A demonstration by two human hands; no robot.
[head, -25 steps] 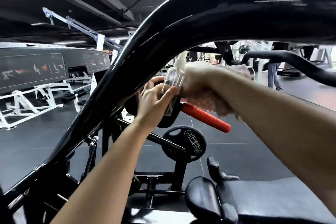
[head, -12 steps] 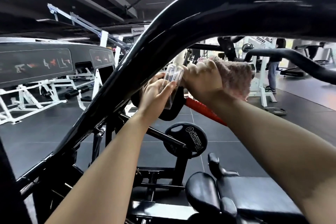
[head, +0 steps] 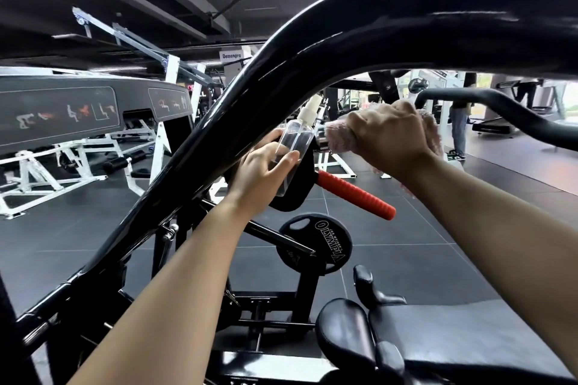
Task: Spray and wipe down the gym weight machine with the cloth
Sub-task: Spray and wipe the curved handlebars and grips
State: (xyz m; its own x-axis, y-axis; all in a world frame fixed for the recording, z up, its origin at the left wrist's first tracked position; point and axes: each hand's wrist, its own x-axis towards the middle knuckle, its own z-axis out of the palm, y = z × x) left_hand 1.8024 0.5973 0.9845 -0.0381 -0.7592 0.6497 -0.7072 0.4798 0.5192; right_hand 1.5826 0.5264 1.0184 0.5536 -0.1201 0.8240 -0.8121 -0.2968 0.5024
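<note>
The person stands at the weight machine and the job looks partly done. The right hand [head: 389, 137] grips a pink cloth [head: 430, 131] wrapped round a short metal bar [head: 322, 141], so wiping is going on right there. The left hand [head: 266, 172] holds a clear spray bottle [head: 295, 147], fingers curled round it, with the white nozzle pointing up. I cannot tell which parts are already clean. The red handle [head: 356, 194] just below, the big black curved bar [head: 344, 40] and the seat pads [head: 344, 328] near the bottom probably need a wipe yet.

Room is tight. The curved bar arches close over both hands, and the bottle sits just beside it — a quick lift could bump it. To the right of the cloth there is open air. Below the hands hangs a round weight plate [head: 316, 247], well apart from them. Far off on the right, another person [head: 458, 122] stands on the dark floor [head: 438, 228].
</note>
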